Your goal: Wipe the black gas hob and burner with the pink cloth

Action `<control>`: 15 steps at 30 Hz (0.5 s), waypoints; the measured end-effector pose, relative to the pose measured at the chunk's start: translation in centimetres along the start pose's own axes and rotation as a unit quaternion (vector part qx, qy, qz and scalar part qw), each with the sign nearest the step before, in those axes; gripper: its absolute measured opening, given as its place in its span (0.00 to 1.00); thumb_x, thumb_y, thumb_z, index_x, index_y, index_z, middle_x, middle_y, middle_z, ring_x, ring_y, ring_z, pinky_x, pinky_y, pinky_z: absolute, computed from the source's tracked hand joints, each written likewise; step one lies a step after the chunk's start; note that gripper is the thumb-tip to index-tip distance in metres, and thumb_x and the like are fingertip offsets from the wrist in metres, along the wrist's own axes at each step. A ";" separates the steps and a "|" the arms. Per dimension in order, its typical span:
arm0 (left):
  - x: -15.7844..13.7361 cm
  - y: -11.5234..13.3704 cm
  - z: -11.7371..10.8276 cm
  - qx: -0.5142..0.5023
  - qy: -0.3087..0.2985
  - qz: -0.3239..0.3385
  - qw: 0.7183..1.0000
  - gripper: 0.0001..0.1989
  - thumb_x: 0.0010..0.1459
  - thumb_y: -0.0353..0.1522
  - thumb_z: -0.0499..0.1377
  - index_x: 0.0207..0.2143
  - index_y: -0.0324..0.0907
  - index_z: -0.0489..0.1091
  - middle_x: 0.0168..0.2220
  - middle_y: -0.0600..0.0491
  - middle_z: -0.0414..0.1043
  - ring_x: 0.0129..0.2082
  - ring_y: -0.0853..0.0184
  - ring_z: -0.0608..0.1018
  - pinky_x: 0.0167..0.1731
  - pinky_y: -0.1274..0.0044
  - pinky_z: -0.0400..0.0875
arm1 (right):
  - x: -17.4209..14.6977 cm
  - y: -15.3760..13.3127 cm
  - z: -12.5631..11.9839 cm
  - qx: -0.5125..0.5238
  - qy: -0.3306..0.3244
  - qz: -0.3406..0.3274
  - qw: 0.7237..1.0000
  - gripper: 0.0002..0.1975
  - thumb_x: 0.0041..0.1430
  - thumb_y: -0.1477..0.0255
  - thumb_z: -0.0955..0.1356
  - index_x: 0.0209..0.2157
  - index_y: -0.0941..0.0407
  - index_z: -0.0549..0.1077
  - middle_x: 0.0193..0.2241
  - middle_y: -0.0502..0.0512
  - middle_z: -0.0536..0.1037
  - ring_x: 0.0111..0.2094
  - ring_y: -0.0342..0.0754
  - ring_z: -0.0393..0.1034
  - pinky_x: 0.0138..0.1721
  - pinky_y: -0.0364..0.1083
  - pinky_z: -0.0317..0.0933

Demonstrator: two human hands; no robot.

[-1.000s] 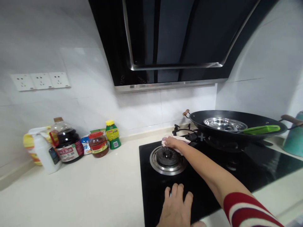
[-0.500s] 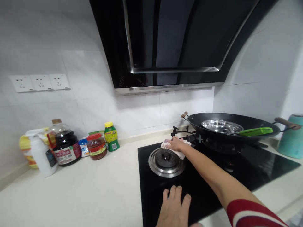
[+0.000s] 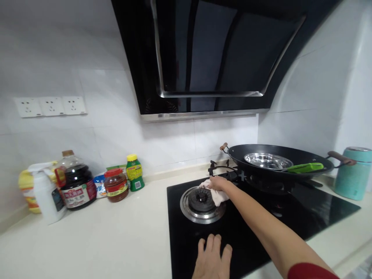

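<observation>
My right hand (image 3: 218,183) is closed on a pale pinkish cloth (image 3: 219,196), pressing it against the back right side of the left gas burner (image 3: 201,199). Around that burner lies a round steel drip ring (image 3: 186,209), set in the black glass hob (image 3: 186,236). My left hand (image 3: 212,259) rests on the front of the hob with its fingers spread, holding nothing. Part of the cloth is hidden under my right fingers.
A black wok (image 3: 302,155) with a steel bowl (image 3: 267,161) and a green-handled utensil (image 3: 306,167) sits at right. A pot rack (image 3: 216,169) stands behind my right hand. Leftward are a spray bottle (image 3: 48,197), soy sauce jug (image 3: 77,186) and red-lidded jar (image 3: 116,186). A range hood (image 3: 209,50) hangs above.
My right hand has shifted rightward around the burner's back edge, and the cloth now hangs more to its right side. My left hand stays in place. The view has tilted slightly.
</observation>
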State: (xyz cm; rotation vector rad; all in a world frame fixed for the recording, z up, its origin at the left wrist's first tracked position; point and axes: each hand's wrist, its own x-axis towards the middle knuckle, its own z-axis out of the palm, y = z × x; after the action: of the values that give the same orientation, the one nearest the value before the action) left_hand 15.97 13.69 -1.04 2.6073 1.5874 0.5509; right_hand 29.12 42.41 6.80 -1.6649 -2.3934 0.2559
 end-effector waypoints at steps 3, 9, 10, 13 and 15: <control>0.4 -0.5 2.0 0.032 0.025 0.002 0.999 0.31 0.61 0.53 0.57 0.61 0.48 0.69 0.64 0.39 0.66 0.62 0.40 0.68 0.58 0.45 0.62 | 2.0 -1.8 0.2 -0.036 -0.040 -0.043 0.998 0.18 0.67 0.62 0.68 0.54 0.55 0.71 0.54 0.58 0.73 0.49 0.51 0.72 0.50 0.56 0.70; 0.5 -1.3 4.6 0.097 0.061 0.019 0.993 0.19 0.68 0.34 0.51 0.59 0.52 0.69 0.62 0.46 0.69 0.60 0.48 0.72 0.55 0.50 0.69 | 5.5 -7.8 2.3 -0.053 -0.067 -0.151 0.985 0.21 0.66 0.61 0.68 0.57 0.55 0.69 0.57 0.59 0.71 0.52 0.53 0.70 0.52 0.58 0.67; 0.4 -1.4 4.7 0.102 0.064 0.024 0.992 0.19 0.68 0.34 0.51 0.59 0.51 0.69 0.62 0.46 0.69 0.59 0.48 0.72 0.55 0.50 0.69 | 5.7 -8.7 2.6 -0.055 -0.070 -0.166 0.982 0.22 0.66 0.61 0.68 0.58 0.55 0.68 0.57 0.60 0.70 0.53 0.54 0.69 0.53 0.59 0.66; 0.2 -1.3 4.0 0.102 0.066 0.027 0.992 0.19 0.67 0.35 0.52 0.59 0.51 0.69 0.62 0.45 0.69 0.60 0.48 0.72 0.55 0.50 0.69 | 5.0 -10.9 3.1 -0.063 -0.073 -0.204 0.974 0.25 0.62 0.59 0.69 0.59 0.47 0.68 0.57 0.59 0.69 0.57 0.60 0.66 0.54 0.64 0.62; 0.1 -1.1 3.0 0.094 0.064 0.019 0.993 0.19 0.68 0.37 0.52 0.59 0.51 0.69 0.62 0.45 0.69 0.60 0.48 0.71 0.56 0.50 0.68 | 3.7 -11.9 3.1 -0.068 -0.073 -0.227 0.969 0.27 0.57 0.58 0.70 0.59 0.44 0.69 0.56 0.59 0.70 0.58 0.64 0.65 0.54 0.65 0.61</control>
State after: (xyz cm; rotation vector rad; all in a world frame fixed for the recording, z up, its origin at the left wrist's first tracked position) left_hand 16.08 14.71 -4.10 2.7959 1.7066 0.6112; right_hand 16.31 41.76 7.18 -1.1254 -2.8740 0.1411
